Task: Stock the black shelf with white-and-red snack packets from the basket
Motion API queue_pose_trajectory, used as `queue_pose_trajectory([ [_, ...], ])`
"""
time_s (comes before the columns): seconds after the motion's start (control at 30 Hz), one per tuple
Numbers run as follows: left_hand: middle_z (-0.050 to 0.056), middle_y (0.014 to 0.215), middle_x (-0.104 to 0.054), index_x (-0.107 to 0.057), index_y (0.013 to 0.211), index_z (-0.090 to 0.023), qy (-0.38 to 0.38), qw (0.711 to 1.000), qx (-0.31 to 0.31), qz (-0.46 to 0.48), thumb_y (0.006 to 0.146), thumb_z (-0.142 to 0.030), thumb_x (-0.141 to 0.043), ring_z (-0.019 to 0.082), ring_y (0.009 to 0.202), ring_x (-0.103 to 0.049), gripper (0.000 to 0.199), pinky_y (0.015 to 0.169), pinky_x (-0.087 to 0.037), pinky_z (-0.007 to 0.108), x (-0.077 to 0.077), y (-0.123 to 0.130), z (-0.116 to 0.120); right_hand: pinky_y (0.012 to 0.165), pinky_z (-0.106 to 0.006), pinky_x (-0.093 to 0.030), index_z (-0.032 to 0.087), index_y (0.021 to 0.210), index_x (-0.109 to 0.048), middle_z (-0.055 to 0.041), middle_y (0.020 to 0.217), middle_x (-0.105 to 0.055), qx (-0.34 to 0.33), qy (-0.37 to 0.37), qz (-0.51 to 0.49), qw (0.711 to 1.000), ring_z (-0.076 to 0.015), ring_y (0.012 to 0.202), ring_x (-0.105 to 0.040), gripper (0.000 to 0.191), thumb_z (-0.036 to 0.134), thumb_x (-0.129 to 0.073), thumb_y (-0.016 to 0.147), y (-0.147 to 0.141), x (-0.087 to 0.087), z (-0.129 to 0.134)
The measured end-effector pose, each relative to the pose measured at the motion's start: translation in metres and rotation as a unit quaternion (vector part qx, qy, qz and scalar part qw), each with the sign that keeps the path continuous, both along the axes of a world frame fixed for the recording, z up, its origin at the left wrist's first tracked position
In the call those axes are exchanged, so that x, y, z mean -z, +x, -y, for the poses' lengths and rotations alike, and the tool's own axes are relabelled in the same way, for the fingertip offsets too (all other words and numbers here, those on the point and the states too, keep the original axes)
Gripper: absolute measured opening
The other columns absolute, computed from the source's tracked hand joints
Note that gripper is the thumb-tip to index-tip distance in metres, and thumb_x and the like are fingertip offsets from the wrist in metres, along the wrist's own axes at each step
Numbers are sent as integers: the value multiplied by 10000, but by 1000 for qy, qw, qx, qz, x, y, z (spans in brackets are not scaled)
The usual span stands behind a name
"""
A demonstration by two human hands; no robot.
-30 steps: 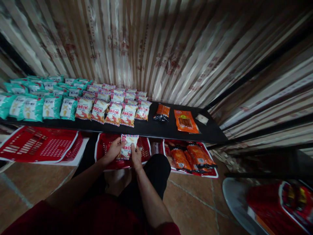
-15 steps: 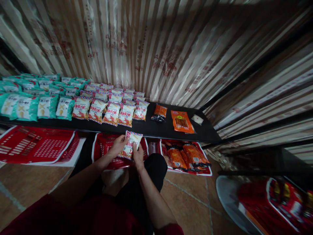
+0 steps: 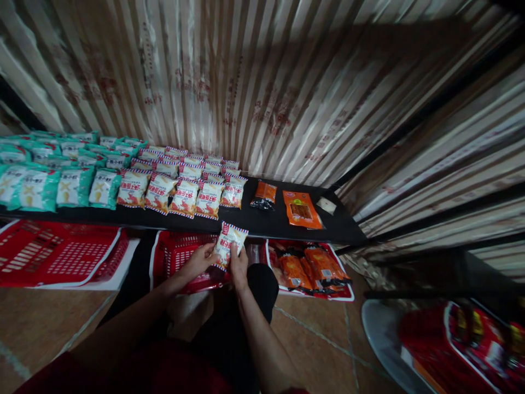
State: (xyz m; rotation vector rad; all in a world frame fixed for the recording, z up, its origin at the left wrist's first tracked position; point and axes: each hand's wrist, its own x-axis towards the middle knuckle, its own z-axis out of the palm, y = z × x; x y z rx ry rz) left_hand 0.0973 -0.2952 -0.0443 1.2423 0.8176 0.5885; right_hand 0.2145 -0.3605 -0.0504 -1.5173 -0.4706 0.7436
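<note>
Between my two hands I hold a snack bag [image 3: 228, 241], white and orange with red lettering and a striped edge. My left hand [image 3: 200, 261] grips its left side, and my right hand [image 3: 238, 265] pinches its right side with the thumb on the front. The bag tilts slightly above a red basket [image 3: 166, 257]. Behind it, several matching snack bags [image 3: 184, 196] stand in rows on a black shelf [image 3: 262, 221]. Left of those are rows of teal and white snack bags [image 3: 69, 186].
On the shelf's right part lie an orange-and-black packet [image 3: 264, 195], an orange packet [image 3: 302, 209] and a small white packet [image 3: 326, 205]. Below, a red basket [image 3: 350, 293] holds orange packets; another red basket [image 3: 69, 257] is at left. A pleated curtain [image 3: 229, 82] hangs behind.
Both hands have shifted slightly right with the snack bag, which now leans more to the right. The camera view has tipped a little, so the shelf appears lower.
</note>
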Motion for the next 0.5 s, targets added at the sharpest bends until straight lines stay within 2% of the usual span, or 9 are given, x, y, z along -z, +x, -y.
queue_pose_trajectory([
  [0.2, 90, 985, -693, -598, 988, -136, 14, 1000, -17, 15, 655, -249, -644, 224, 908, -644, 355, 830, -502, 369, 1, 9, 0, 727, -299, -498, 165, 1114, -589, -81, 1016, -686, -22, 3, 10, 1000, -218, 884, -634, 512, 537, -540, 766, 13, -4, 2],
  [0.5, 74, 976, -696, -615, 995, -156, 42, 998, -45, 25, 692, -247, -621, 224, 921, -635, 317, 836, -493, 356, -8, 32, -8, 816, -324, -483, 188, 1146, -550, -81, 1075, -660, -36, 47, 29, 998, -210, 952, -612, 478, 461, -589, 755, 29, -17, -2],
])
